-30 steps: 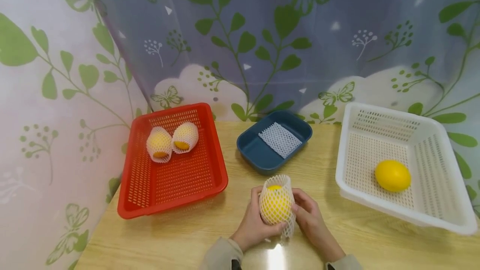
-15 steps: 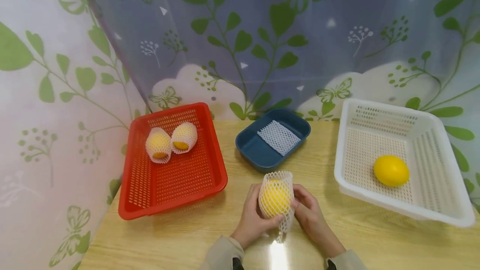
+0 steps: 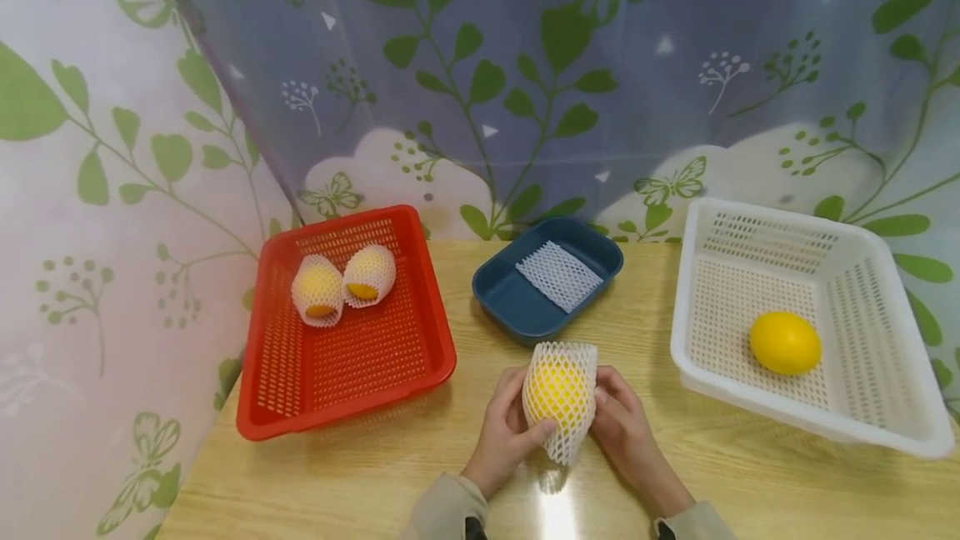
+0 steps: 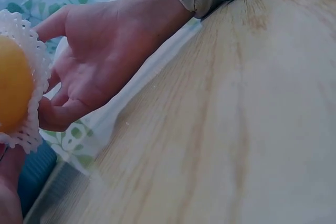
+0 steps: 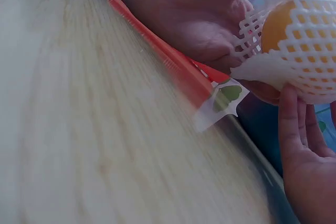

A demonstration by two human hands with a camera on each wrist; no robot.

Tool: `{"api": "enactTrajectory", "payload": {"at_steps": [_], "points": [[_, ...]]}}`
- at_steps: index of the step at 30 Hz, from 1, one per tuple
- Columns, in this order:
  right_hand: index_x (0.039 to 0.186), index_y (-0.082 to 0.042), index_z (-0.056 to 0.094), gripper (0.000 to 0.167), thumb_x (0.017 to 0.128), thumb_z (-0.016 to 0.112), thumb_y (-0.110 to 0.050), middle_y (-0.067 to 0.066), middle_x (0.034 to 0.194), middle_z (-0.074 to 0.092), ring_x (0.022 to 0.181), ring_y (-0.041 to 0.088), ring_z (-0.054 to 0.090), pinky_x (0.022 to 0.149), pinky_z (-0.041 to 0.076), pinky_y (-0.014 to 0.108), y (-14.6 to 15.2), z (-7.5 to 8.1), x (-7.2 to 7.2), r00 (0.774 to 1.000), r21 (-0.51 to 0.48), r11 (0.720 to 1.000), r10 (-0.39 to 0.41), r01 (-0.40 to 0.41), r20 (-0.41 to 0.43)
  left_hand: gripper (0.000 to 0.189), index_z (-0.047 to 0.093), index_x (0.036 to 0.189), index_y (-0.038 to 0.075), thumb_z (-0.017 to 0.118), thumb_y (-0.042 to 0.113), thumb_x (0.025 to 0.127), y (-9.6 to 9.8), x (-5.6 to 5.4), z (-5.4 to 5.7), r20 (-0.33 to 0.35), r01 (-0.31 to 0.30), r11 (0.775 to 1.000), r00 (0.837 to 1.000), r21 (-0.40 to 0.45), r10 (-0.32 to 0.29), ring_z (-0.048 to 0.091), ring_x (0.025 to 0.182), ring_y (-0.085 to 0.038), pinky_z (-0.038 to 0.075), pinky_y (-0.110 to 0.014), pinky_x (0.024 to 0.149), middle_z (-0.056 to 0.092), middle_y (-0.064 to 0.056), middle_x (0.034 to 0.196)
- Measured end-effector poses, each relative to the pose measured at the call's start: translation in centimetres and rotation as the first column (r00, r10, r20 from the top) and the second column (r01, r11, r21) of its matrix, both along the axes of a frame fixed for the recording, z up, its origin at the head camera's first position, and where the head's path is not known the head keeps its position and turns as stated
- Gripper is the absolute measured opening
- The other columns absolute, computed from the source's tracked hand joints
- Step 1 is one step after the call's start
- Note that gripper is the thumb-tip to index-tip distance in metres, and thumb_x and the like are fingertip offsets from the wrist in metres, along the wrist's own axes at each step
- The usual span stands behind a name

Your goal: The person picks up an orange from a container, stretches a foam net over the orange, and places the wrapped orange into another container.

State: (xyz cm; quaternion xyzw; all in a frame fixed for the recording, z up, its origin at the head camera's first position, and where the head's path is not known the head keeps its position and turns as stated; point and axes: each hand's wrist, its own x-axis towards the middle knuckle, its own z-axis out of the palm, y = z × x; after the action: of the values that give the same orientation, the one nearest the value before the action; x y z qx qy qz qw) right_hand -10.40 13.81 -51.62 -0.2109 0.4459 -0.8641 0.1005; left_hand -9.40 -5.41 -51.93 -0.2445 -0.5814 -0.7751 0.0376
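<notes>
Yellow fruit (image 3: 553, 394) is between both hands, just above the near-center of the table (image 3: 360, 482), inside a white foam net (image 3: 566, 433). Net overhangs it at the far and near ends; left wrist view shows bare skin at a net mouth.

Grip: left hand (image 3: 504, 438) holds fruit through net, fingers round the left side, thumb across the near face. Right hand (image 3: 628, 440) has fingertips against the net's right side; can't tell if they pinch an edge or only touch.

Around: red basket (image 3: 435, 373) on the left with two netted fruits (image 3: 318, 286), blue tray (image 3: 491, 307) at far center with a flat spare net (image 3: 558, 276), white basket (image 3: 681, 348) on the right with one bare fruit (image 3: 785, 343).

Risks, my read: left thumb pins net to fruit, so a hard tug from the right could stretch or tear mesh. Smooth skin may slide out a net end if the left grip eases. Uneven pull likely leaves one end exposed. Squeezing too hard could pop it loose onto the table.
</notes>
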Motion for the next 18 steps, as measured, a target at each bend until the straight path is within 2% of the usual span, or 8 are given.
{"api": "enactTrajectory", "payload": {"at_steps": [7,12,18], "points": [[0.127,-0.009,0.054,0.041,0.101,0.024,0.003,0.004,0.118,0.058,0.106,0.014,0.057,0.092,0.048,0.029,0.10,0.06,-0.11,1.000,-0.058,0.998,0.021,-0.021,-0.015,0.063,0.047,0.146,0.010,0.073,0.011,0.089,-0.19,0.23,0.05,0.028,-0.043,0.996,0.999,-0.079,0.046,0.045,0.120,-0.022,0.038,-0.029,0.107,0.042,-0.013,0.124],[0.125,-0.009,0.054,0.044,0.098,0.023,0.005,0.003,0.117,0.056,0.105,0.015,0.056,0.091,0.047,0.029,0.24,0.11,-0.06,1.000,-0.103,0.995,-0.005,0.004,-0.009,0.067,0.042,0.145,0.002,0.074,0.008,0.087,-0.14,0.20,0.36,0.038,-0.066,0.996,0.997,-0.067,0.068,0.050,0.115,-0.022,0.043,-0.030,0.100,0.048,-0.016,0.126],[0.122,-0.009,0.055,0.044,0.096,0.024,0.009,0.003,0.119,0.054,0.106,0.015,0.055,0.091,0.048,0.027,0.33,0.00,-0.19,0.999,-0.131,0.990,-0.047,0.047,0.003,0.047,0.047,0.132,-0.006,0.066,-0.001,0.089,-0.13,0.24,0.25,0.092,-0.063,0.998,0.994,-0.016,0.064,0.057,0.115,-0.022,0.048,-0.035,0.097,0.056,-0.022,0.126]]}}
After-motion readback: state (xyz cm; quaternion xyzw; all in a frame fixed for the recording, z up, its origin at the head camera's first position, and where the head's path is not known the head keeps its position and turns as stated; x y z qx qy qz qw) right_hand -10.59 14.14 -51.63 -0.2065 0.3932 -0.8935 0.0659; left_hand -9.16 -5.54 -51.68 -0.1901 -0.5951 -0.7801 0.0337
